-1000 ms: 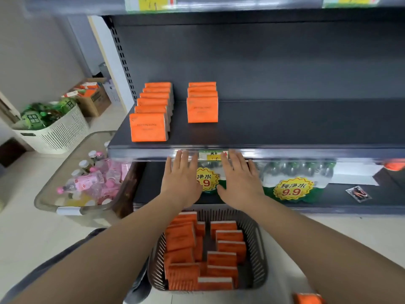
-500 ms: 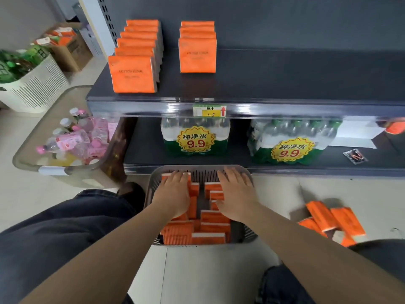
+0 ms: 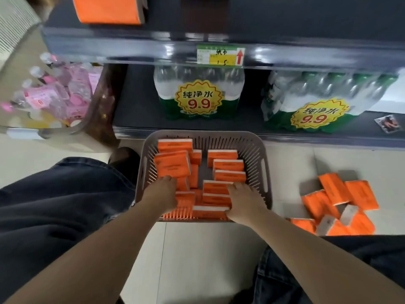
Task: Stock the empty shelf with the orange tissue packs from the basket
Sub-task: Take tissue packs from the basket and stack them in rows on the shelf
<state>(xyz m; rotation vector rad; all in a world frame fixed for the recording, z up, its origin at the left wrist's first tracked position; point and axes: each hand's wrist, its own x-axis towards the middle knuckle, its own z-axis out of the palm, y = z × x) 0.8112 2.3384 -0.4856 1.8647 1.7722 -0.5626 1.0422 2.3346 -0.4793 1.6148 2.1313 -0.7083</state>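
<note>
Orange tissue packs (image 3: 228,165) in basket (image 3: 260,154) on floor, right in front of shelf unit. Packs are flat rectangular blocks in glossy orange wrap with a white strip along one long edge. They stand on edge in two rough columns, some tilted against each other.

Basket: grey plastic, rounded corners, slatted walls, cut-out handle on the right side.

Left hand (image 3: 162,194) inside basket at left column, knuckles up and fingers bent downward among the packs. Fingertips hidden, so cannot tell whether it has hold of one.

Right hand (image 3: 243,200) at near right corner. Fingers curl over the far edge of a short row of orange tissue packs, and the thumb presses the nearest one. It grips them from the side.

Shelf (image 3: 131,47) above: dark metal with a glossy front lip carrying a yellow-and-white price tag (image 3: 220,54) with a red arrow. One shelved pack (image 3: 107,8) shows at the top edge of the frame.

Lower tier holds two shrink-wrapped bundles of water bottles (image 3: 198,95), clear plastic with green bases and yellow starburst stickers. A small printed card (image 3: 389,123) lies at far right.

Floor (image 3: 197,249): pale smooth tile with thin grout lines. Loose packs (image 3: 341,202) lie in a heap right of the basket, well apart from it. A clear tub (image 3: 83,126) of pink-capped bottles sits to the left. Dark trousers (image 3: 54,205) flank the basket, person crouched.
</note>
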